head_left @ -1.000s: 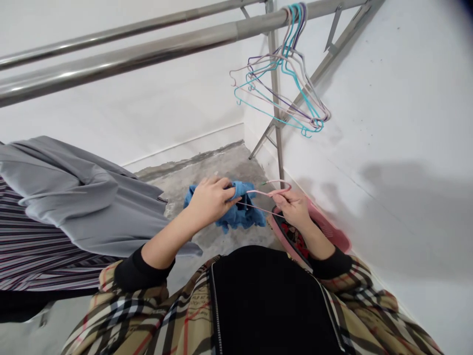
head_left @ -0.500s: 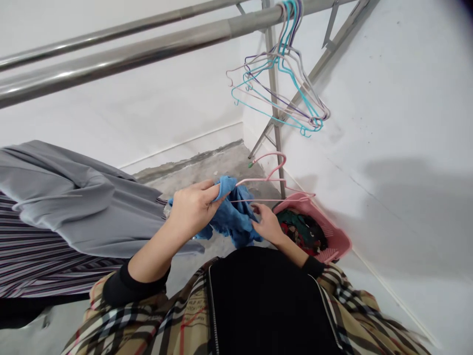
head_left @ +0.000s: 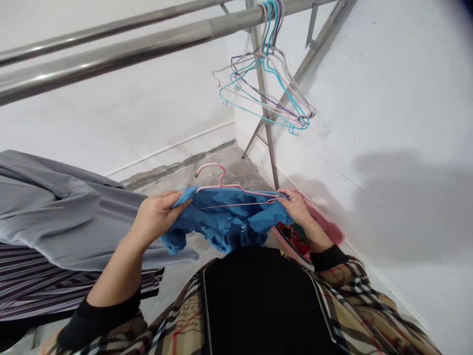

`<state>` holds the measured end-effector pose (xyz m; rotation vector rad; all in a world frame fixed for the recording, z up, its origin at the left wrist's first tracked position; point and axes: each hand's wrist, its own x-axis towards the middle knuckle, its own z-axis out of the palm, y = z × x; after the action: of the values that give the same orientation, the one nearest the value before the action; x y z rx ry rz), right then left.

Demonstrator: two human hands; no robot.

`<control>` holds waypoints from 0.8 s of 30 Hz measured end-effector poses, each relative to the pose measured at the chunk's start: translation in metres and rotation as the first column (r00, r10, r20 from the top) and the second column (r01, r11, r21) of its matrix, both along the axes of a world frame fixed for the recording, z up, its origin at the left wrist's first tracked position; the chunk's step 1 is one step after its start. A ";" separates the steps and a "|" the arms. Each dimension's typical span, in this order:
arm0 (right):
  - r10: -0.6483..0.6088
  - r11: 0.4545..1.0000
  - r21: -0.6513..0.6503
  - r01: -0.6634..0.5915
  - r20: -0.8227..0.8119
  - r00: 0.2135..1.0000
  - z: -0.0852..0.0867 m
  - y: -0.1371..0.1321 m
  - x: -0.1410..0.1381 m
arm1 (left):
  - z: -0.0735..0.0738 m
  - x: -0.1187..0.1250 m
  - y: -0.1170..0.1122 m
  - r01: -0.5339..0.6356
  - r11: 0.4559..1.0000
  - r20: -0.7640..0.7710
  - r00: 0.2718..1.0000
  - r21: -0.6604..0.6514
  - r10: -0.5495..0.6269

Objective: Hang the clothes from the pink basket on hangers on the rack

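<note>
Steel rails: two bars cross the top of the view, well above the hands.
Spare hangers: a bunch of wire ones, teal, purple and pale, hangs from the nearer bar by the rack leg.
Grey garment: draped at the left, its edge just beside the left wrist; a striped cloth lies under it.
Pink basket: on the floor by the white wall, mostly hidden behind the right hand; coloured laundry shows inside.
Blue garment: held in the air in front of the chest, stretched between both hands, its lower edge sagging and crumpled.
Pink hanger: lies along the garment's top edge, with its hook standing up and away from the body.
Left hand: palm down at the garment's left end, fingers clamped on the cloth.
Right hand: at the right end, fingers closed on the cloth and the hanger's tip together.
Change since half a second ago: the hands were close together then, with the garment bunched between them and the hanger tilted; now they are well apart, the cloth is spread out and the hanger is level.
</note>
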<state>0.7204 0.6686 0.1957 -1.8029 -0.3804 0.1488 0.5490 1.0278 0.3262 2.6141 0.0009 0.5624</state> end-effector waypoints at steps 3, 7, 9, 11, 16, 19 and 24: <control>-0.030 0.999 -0.017 0.031 0.048 0.998 0.011 -0.004 0.004 | -0.012 -0.001 0.008 0.010 0.989 -0.066 0.998 0.148 0.000; -0.083 0.997 0.000 0.083 0.068 0.994 0.033 -0.005 -0.002 | -0.023 -0.003 0.005 -0.078 0.967 -0.079 0.992 0.241 0.099; 0.045 0.997 -0.071 -0.037 0.116 0.992 0.050 -0.006 -0.013 | -0.029 -0.004 0.002 -0.155 0.956 -0.050 0.984 0.249 0.173; 0.326 0.933 -0.210 -0.293 0.146 0.934 0.069 -0.009 -0.024 | -0.034 -0.005 0.002 -0.199 0.963 -0.010 0.979 0.181 0.204; 0.352 0.916 -0.339 -0.214 0.423 0.835 0.092 -0.013 -0.026 | -0.038 -0.005 0.006 -0.053 0.989 0.044 0.997 -0.140 0.060; 0.329 0.908 -0.408 -0.092 0.562 0.759 0.092 -0.004 -0.017 | -0.033 -0.002 0.005 0.010 0.976 0.066 0.998 -0.219 0.005; 0.532 0.836 -0.388 -0.389 0.392 0.751 0.101 0.008 -0.019 | -0.022 0.007 0.004 0.046 0.974 0.041 0.998 -0.223 -0.038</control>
<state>0.7018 0.6771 0.2963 -1.9851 -1.2388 0.0969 0.5556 1.0322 0.3044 2.3794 -0.0024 0.5608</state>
